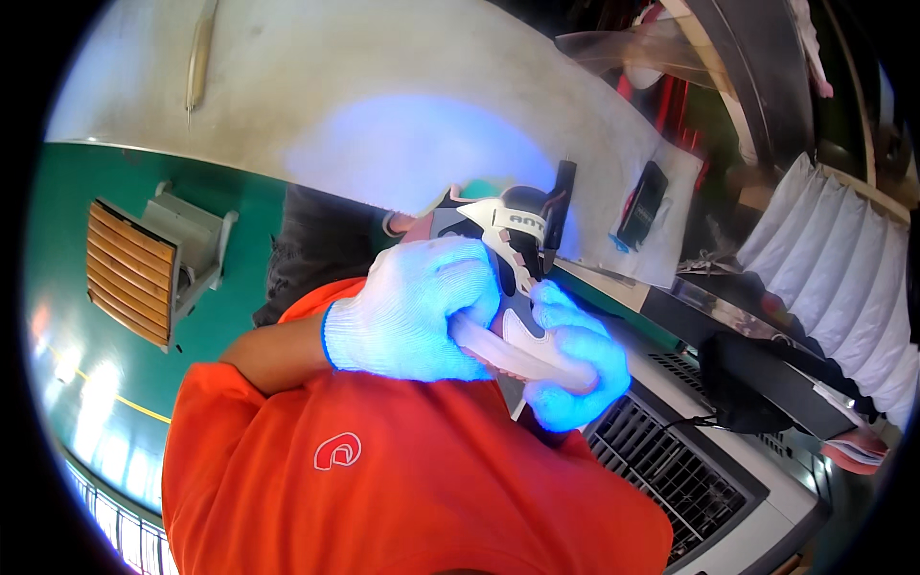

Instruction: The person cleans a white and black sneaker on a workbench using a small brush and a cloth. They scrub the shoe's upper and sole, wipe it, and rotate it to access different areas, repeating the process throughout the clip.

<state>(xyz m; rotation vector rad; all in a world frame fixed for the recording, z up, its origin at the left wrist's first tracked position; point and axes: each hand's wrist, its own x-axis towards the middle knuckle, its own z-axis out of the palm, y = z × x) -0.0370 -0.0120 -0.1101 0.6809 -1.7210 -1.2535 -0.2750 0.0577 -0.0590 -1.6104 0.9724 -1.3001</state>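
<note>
Both hands, in white knitted gloves lit blue, grip a sneaker (pixel 523 324) just in front of my chest. The shoe has white, grey and pink panels and a pale, thick sole (pixel 522 359). Its collar and white strap point away from me. My left hand (pixel 422 307) is closed over the shoe's left side, thumb by the sole. Wrapped round the other end, my right hand (pixel 577 356) curls its fingers at the sole's edge. A black bar-shaped thing (pixel 560 206) stands beside the strap; I cannot make out whether it touches the shoe.
A pale worktable (pixel 259 125) spreads beyond the shoe, with a blue light patch. On it lie a wooden-handled pointed tool (pixel 199 62) and a dark phone (pixel 642 205). A slatted stool (pixel 132 273) stands left; a grilled machine (pixel 671 479) and a white pleated cover (pixel 834 278) are right.
</note>
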